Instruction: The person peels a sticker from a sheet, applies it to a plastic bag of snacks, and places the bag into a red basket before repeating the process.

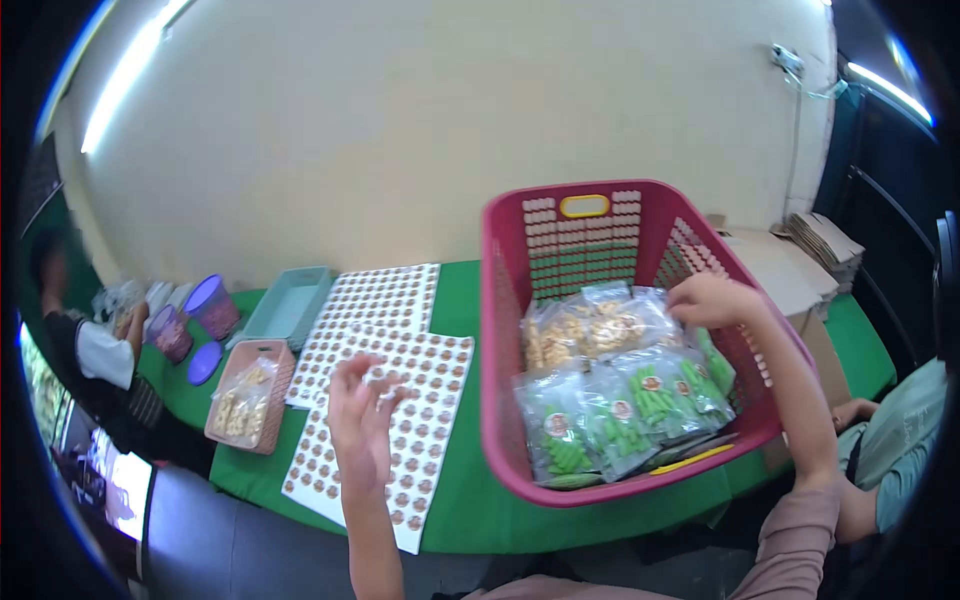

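My left hand (363,420) is raised over the sheets of round stickers (420,440), its fingers bent and apart. A small pale spot shows by its fingertips, too blurred to name. Inside the pink basket (640,488), my right hand (714,300) has its fingers curled down at the upper edge of a clear snack bag (655,305). Around it lie bags of pale yellow snacks (585,330). Nearer to me are several bags of green stick snacks (652,395) with round labels; some lie partly under others.
Left of the stickers stand a small pink basket (275,400) with bagged snacks and a teal tray (290,312). Purple-lidded tubs (212,308) are farther left, near a person (105,350). Cardboard (785,262) lies behind the basket's right side; another person (905,430) is at right.
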`<action>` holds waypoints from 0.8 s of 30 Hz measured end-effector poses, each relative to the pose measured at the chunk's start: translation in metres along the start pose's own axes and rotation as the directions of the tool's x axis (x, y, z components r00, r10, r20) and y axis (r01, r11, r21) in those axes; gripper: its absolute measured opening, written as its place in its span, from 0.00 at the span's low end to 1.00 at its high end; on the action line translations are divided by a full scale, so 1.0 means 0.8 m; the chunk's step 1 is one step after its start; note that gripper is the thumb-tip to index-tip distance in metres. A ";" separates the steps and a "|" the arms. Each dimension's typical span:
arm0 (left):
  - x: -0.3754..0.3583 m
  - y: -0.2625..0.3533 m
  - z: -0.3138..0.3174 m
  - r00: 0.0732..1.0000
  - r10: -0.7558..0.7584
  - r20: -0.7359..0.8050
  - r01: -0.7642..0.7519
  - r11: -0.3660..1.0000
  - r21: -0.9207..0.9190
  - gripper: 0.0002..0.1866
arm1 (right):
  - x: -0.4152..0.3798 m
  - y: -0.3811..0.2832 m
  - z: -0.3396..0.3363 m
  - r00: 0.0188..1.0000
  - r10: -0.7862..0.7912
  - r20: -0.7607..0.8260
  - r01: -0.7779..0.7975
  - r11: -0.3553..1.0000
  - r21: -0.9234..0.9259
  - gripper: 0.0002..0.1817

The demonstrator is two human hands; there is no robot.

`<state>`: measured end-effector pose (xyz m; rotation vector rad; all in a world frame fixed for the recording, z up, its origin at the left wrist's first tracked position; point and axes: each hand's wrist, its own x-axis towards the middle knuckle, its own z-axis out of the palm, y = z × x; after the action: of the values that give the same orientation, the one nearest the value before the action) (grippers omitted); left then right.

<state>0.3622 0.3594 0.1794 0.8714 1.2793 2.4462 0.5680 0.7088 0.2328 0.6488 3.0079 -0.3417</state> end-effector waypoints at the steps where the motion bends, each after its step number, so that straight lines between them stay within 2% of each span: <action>1: -0.021 0.003 -0.038 0.997 -0.033 -0.068 0.035 0.999 0.021 0.19 | -0.024 -0.025 -0.024 0.987 -0.051 -0.155 0.064 0.995 0.082 0.13; 4: -0.095 0.006 -0.162 0.949 -0.153 -0.277 0.182 0.980 0.084 0.15 | -0.084 -0.102 -0.046 0.848 -0.026 -0.529 0.171 0.959 0.226 0.11; 6: -0.153 0.019 -0.235 0.870 -0.243 -0.429 0.335 0.930 0.152 0.13 | -0.119 -0.166 -0.029 0.770 0.082 -0.633 0.151 0.940 0.306 0.10; 7: -0.182 0.029 -0.267 0.863 -0.228 -0.451 0.330 0.930 0.162 0.13 | -0.135 -0.196 -0.013 0.731 -0.012 -0.682 0.172 0.971 0.167 0.10; 8: -0.212 0.039 -0.296 0.797 -0.260 -0.545 0.403 0.901 0.159 0.12 | -0.150 -0.221 0.005 0.689 -0.111 -0.716 0.183 0.983 0.024 0.10; 9: -0.240 0.050 -0.321 0.718 -0.287 -0.634 0.473 0.869 0.143 0.11 | -0.167 -0.242 0.025 0.756 -0.138 -0.639 0.268 0.957 0.110 0.12; 10: -0.265 0.060 -0.343 0.705 -0.278 -0.652 0.474 0.869 0.142 0.11 | -0.178 -0.262 0.043 0.813 -0.177 -0.555 0.337 0.920 0.201 0.13; 11: -0.288 0.070 -0.364 0.654 -0.261 -0.710 0.475 0.873 0.116 0.10 | -0.174 -0.278 0.058 0.839 -0.311 -0.446 0.478 0.813 0.332 0.15; 12: -0.307 0.080 -0.381 0.596 -0.246 -0.764 0.474 0.876 0.087 0.10 | -0.165 -0.294 0.077 0.823 -0.453 -0.342 0.568 0.675 0.471 0.16; 14: -0.333 0.100 -0.403 0.555 -0.239 -0.797 0.453 0.890 0.049 0.10 | -0.145 -0.339 0.138 0.836 -0.432 -0.338 0.523 0.442 0.729 0.15; 16: -0.350 0.112 -0.426 0.557 -0.236 -0.796 0.431 0.902 0.034 0.11 | -0.117 -0.399 0.186 0.933 -0.314 -0.175 0.296 0.395 0.870 0.14; 17: -0.359 0.113 -0.443 0.584 -0.228 -0.779 0.437 0.897 0.065 0.11 | -0.099 -0.426 0.217 0.948 -0.294 -0.118 0.253 0.476 0.843 0.13; 18: -0.364 0.117 -0.452 0.564 -0.229 -0.793 0.445 0.893 0.059 0.11 | -0.080 -0.450 0.252 0.961 -0.270 -0.065 0.209 0.553 0.806 0.13; 20: -0.365 0.125 -0.464 0.630 -0.241 -0.739 0.472 0.874 0.117 0.11 | -0.046 -0.485 0.337 0.914 -0.391 -0.105 0.350 0.632 0.691 0.14; 22: -0.364 0.129 -0.476 0.649 -0.271 -0.711 0.511 0.848 0.143 0.10 | -0.021 -0.531 0.394 0.889 -0.453 0.063 0.292 0.668 0.684 0.14; 24: -0.361 0.134 -0.481 0.662 -0.312 -0.682 0.554 0.817 0.164 0.10 | 0.012 -0.571 0.455 0.816 -0.574 -0.068 0.491 0.627 0.605 0.15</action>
<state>0.3621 -0.0932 -0.0153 -0.2808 1.9290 2.1675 0.3708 0.2258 -0.0292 -0.3152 2.8512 -1.3479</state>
